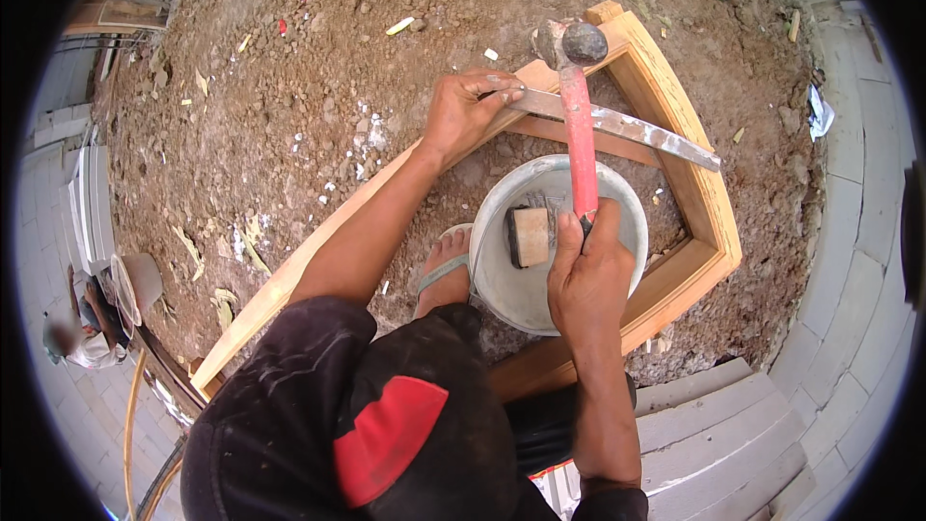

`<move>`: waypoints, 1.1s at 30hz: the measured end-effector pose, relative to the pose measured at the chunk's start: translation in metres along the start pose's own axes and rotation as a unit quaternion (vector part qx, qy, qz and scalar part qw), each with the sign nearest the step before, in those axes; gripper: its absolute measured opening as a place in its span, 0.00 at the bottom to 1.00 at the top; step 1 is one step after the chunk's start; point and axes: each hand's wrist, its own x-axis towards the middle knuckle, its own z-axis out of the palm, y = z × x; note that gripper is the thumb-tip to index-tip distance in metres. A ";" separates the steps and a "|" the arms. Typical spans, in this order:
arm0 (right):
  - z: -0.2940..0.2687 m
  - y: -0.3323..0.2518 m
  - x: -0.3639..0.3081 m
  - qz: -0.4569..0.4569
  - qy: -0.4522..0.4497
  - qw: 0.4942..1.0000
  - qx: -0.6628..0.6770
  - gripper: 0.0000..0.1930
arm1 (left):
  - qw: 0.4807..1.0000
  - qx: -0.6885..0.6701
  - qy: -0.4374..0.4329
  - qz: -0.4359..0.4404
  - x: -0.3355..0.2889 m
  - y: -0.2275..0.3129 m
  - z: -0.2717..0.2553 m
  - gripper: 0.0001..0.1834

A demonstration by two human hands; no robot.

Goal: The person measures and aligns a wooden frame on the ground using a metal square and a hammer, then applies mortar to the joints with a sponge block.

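Observation:
My right hand (596, 275) is closed round the handle of a hammer (581, 135). The hammer has a red handle and a dark, rounded metal head, held up over the frame. At the upper edge of a wooden frame (714, 207), my left hand (470, 116) grips one end of a flat grey strip (627, 123) with its thumb and fingers. A tiny shiny spot shows at the fingertips; I cannot tell whether it is a nail. White-stained, the strip slants across the frame's corner to its right side. Part of it is hidden behind the hammer handle.
A pale round bucket (497, 280) stands inside the frame, with a wooden block (531, 237) in it. My sandalled foot (446, 275) is beside it. Grey blocks (719, 425) lie at lower right. A block wall (849, 232) rises right. Another person (92, 338) is far left.

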 end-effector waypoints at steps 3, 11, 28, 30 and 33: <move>0.002 0.015 0.017 0.029 -0.081 0.990 -0.111 0.14 | 1.000 0.012 -0.004 -0.005 0.000 -0.001 -0.002 0.07; -0.016 0.027 -0.032 0.085 0.010 0.996 0.029 0.15 | 0.988 -0.104 0.079 -0.086 0.013 0.004 -0.029 0.26; -0.004 -0.003 -0.007 0.034 -0.027 0.998 -0.040 0.11 | 0.951 0.114 -0.173 -0.231 0.005 -0.006 -0.034 0.29; -0.002 -0.003 -0.004 0.039 -0.049 0.997 -0.037 0.11 | 0.961 0.067 -0.152 -0.220 0.002 -0.007 -0.038 0.28; -0.004 -0.011 -0.004 0.017 -0.019 1.000 0.006 0.11 | 0.958 0.101 -0.162 -0.212 0.005 -0.004 -0.036 0.28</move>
